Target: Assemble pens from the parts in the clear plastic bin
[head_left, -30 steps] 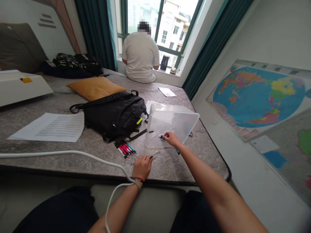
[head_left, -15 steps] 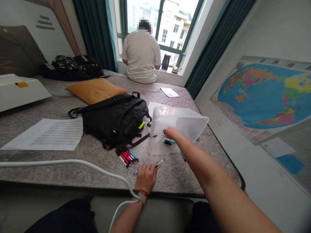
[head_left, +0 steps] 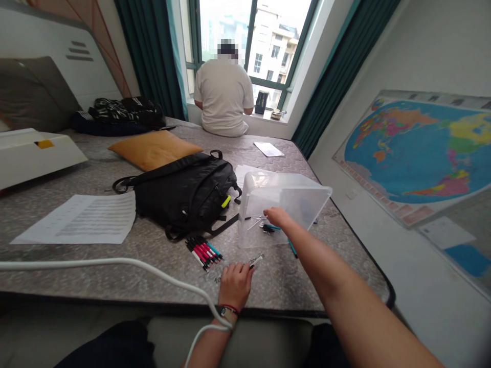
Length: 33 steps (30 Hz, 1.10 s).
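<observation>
Light from a window (head_left: 230,20) is falling across a patterned mattress (head_left: 276,286). The right hand (head_left: 276,216) is hovering at the clear box (head_left: 299,197), near loose pens (head_left: 270,228); whether its fingers are pinching anything, I can't tell. The left hand (head_left: 235,286) is resting by a pale pen (head_left: 258,261), its grip equally uncertain. Lifting one barrel at its middle would be avoiding tangles. A row of pens (head_left: 204,252) is lying before a black backpack (head_left: 184,194); beyond, another person (head_left: 223,97) is sitting, while a world map (head_left: 414,148) is hanging at right.
</observation>
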Available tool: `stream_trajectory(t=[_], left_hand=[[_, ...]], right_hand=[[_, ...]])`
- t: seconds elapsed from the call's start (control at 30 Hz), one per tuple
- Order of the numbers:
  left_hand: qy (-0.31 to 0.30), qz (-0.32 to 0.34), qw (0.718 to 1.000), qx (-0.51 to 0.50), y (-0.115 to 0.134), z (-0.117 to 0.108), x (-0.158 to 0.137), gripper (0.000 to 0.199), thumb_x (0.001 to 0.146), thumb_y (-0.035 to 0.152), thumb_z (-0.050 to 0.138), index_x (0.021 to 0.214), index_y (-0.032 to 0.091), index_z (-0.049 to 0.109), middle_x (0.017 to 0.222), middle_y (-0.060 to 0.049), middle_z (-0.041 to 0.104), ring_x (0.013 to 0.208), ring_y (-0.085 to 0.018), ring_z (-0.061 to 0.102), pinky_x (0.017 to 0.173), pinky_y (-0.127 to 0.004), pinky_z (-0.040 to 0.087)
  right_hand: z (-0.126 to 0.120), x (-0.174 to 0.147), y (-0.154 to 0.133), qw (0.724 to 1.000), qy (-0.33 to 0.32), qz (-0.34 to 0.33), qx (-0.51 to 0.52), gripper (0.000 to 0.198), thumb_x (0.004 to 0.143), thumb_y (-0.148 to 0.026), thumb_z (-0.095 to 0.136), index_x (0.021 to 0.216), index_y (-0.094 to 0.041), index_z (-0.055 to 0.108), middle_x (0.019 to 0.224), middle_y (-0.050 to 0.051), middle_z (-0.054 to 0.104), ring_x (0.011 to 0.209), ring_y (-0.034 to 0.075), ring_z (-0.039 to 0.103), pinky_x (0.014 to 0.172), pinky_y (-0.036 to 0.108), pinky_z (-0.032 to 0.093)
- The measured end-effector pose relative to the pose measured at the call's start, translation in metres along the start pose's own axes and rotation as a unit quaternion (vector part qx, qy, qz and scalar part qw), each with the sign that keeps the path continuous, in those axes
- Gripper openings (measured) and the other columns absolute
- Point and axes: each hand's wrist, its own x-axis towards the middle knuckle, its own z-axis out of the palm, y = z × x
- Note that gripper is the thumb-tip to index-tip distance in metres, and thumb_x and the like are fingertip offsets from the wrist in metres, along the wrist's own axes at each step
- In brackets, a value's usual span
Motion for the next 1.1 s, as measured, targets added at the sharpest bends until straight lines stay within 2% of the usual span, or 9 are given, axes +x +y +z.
stream_trajectory(t=[0.27,0.4,0.57,0.8,0.97,1.1], left_hand=[[-0.009,-0.009,1.000,0.001,0.000,0.002,0.001,0.031,0.101,0.037,0.038,0.094,0.027,0.066,0.088,-0.006,0.067,0.088,-0.025,0.057,0.076,-0.039,0.036],[-0.012,-0.012,1.000,0.005,0.000,0.002,0.002,0.032,0.101,0.039,0.038,0.096,0.026,0.066,0.088,-0.006,0.067,0.087,-0.024,0.056,0.075,-0.038,0.035],[-0.010,-0.005,1.000,0.003,0.000,0.001,0.001,0.035,0.102,0.039,0.034,0.099,0.025,0.067,0.089,-0.006,0.067,0.088,-0.024,0.056,0.077,-0.038,0.034],[0.001,-0.012,1.000,-0.004,-0.002,0.005,0.000,0.036,0.103,0.035,0.032,0.102,0.023,0.066,0.092,-0.006,0.069,0.090,-0.024,0.057,0.078,-0.037,0.035],[-0.001,-0.008,1.000,0.006,-0.002,0.004,0.000,0.037,0.103,0.035,0.031,0.102,0.023,0.066,0.093,-0.006,0.069,0.089,-0.024,0.057,0.077,-0.037,0.035],[-0.001,-0.006,1.000,0.014,-0.002,0.005,0.000,0.037,0.103,0.034,0.031,0.103,0.022,0.066,0.093,-0.006,0.069,0.089,-0.024,0.057,0.077,-0.037,0.035]], right_hand=[[0.007,0.000,-0.019,1.000,0.009,0.021,0.012,0.028,0.096,-0.017,0.048,0.118,-0.021,0.065,0.113,0.017,0.070,0.105,0.026,0.068,0.088,0.033,0.049],[0.008,-0.002,-0.023,0.999,0.009,0.035,0.010,0.032,0.097,-0.018,0.045,0.127,-0.020,0.058,0.117,0.018,0.068,0.111,0.026,0.065,0.090,0.033,0.048],[0.003,-0.017,-0.001,0.997,0.015,0.075,0.007,0.032,0.099,-0.021,0.041,0.128,-0.016,0.055,0.118,0.020,0.067,0.110,0.027,0.065,0.090,0.035,0.048],[0.000,-0.044,0.039,0.993,-0.001,0.120,0.001,0.028,0.093,-0.017,0.051,0.116,-0.015,0.066,0.119,0.018,0.068,0.111,0.028,0.065,0.090,0.032,0.049],[-0.002,-0.050,0.046,0.990,-0.014,0.141,0.006,0.030,0.088,-0.012,0.054,0.113,-0.013,0.070,0.118,0.020,0.069,0.109,0.029,0.066,0.088,0.032,0.050],[-0.001,-0.042,0.044,0.991,-0.031,0.127,0.027,0.028,0.085,-0.014,0.060,0.109,-0.014,0.073,0.116,0.018,0.070,0.105,0.030,0.067,0.084,0.031,0.050]])
